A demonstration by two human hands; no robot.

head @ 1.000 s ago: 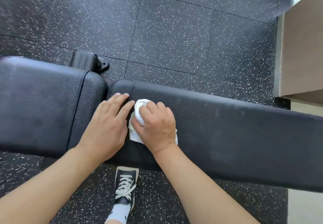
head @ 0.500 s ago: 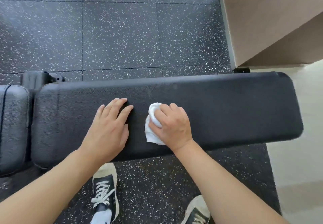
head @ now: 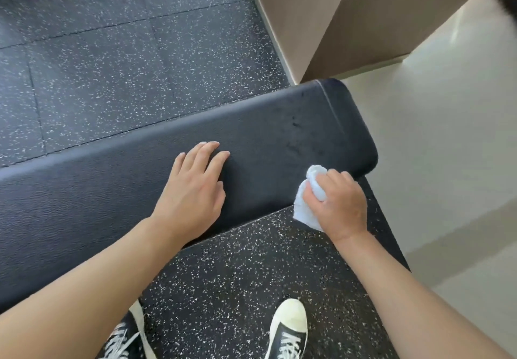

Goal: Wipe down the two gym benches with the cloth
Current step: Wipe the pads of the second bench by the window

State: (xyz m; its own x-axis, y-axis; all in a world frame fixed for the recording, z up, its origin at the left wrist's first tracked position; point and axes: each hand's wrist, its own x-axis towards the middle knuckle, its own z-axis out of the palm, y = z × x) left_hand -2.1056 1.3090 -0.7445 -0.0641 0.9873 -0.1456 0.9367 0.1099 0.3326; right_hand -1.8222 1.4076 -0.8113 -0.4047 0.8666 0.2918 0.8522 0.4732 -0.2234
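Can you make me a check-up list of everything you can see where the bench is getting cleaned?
Surface: black padded bench, rounded end at right.
Job's things: white cloth, bunched, at the bench's near edge.
Clutter: nothing seen.
Grips: left hand flat on the bench; right hand grips the cloth.
Cables: nothing seen.
Surroundings: speckled black rubber floor, beige wall, pale floor, two sneakers below.
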